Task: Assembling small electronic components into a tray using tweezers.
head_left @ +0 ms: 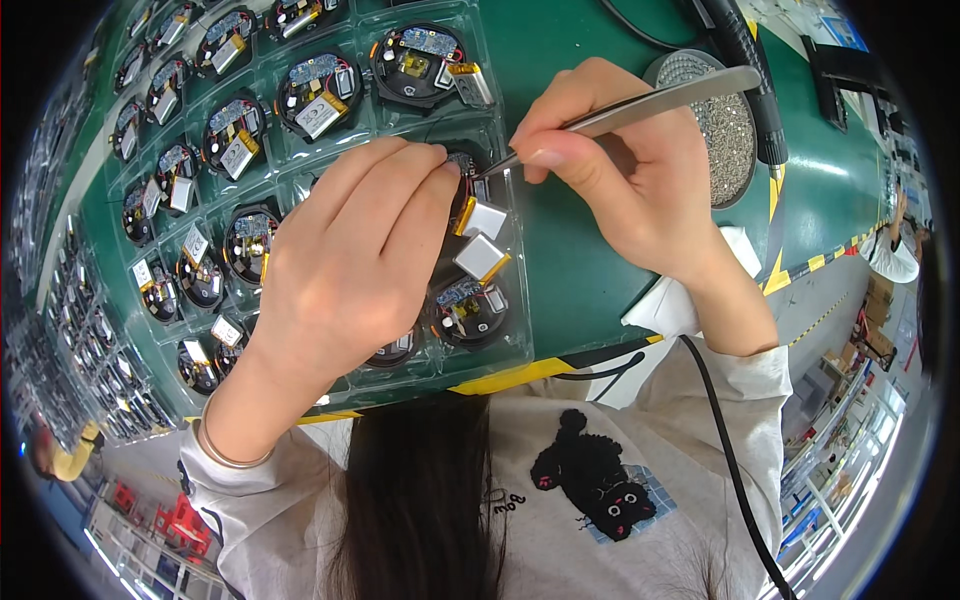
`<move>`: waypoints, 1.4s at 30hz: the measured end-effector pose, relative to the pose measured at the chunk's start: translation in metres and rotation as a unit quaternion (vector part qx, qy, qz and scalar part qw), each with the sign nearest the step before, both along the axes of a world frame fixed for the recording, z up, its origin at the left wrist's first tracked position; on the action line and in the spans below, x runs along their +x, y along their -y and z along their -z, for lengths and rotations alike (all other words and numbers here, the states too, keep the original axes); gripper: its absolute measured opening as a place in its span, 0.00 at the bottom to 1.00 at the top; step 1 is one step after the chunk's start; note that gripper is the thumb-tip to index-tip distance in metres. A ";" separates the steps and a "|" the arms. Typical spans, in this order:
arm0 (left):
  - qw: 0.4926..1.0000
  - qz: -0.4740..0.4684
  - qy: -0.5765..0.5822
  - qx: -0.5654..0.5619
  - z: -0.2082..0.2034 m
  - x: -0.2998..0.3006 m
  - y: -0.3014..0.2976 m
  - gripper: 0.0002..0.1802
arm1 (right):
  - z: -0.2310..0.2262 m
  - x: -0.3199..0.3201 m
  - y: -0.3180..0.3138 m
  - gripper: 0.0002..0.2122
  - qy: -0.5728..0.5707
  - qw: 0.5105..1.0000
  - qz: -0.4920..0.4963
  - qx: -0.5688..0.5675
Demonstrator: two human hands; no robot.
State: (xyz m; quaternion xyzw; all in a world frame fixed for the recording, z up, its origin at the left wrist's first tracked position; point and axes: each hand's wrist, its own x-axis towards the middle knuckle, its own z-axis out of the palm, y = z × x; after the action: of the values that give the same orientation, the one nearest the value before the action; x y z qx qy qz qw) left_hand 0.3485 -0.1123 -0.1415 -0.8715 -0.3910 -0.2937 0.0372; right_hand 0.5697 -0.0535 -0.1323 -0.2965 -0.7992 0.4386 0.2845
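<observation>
My right hand (640, 180) grips metal tweezers (665, 98) between thumb and fingers. Their fine tip points down-left into a round black housing (463, 162) with small electronic parts, in the tray's right column. Over that housing's left side lies my left hand (350, 240), fingers closed together and fingertips close to the tweezers' tip. It hides most of the housing, and its thumb and anything pinched there do not show. A silver battery (486, 218) with yellow tape sticks out beside the housing. Just below is another silver battery (480, 257), above a second round housing (470, 318).
A clear plastic tray (517, 300) holds several similar housings with batteries on the green table (580, 290). At right stand a round container of silvery metal bits (728, 150) and a black-handled tool (750, 80). White cloth or paper (668, 306) lies by my right wrist. A black cable (735, 460) hangs nearby.
</observation>
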 end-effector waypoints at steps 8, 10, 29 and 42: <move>1.000 0.023 0.011 -0.004 0.001 0.002 -0.002 0.17 | 0.007 -0.006 0.004 0.02 -0.050 0.989 0.015 0.139; 1.000 0.023 -0.019 -0.004 -0.001 0.004 -0.002 0.17 | 0.006 -0.007 0.003 0.02 -0.044 0.984 0.007 0.172; 0.989 -0.011 -0.017 -0.149 -0.025 0.003 0.010 0.13 | 0.001 0.002 0.013 0.10 -0.108 0.992 0.063 0.013; 0.985 -0.045 0.037 -0.163 -0.052 -0.002 0.050 0.11 | 0.001 -0.007 0.060 0.18 -0.140 0.990 -0.027 -0.019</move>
State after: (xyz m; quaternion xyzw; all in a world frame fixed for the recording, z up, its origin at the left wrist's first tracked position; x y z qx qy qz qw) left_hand 0.3460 -0.1628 -0.0891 -0.8358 -0.4738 -0.2562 -0.1065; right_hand 0.5628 -0.1132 -0.1331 -0.2160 -0.7508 0.4986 0.3755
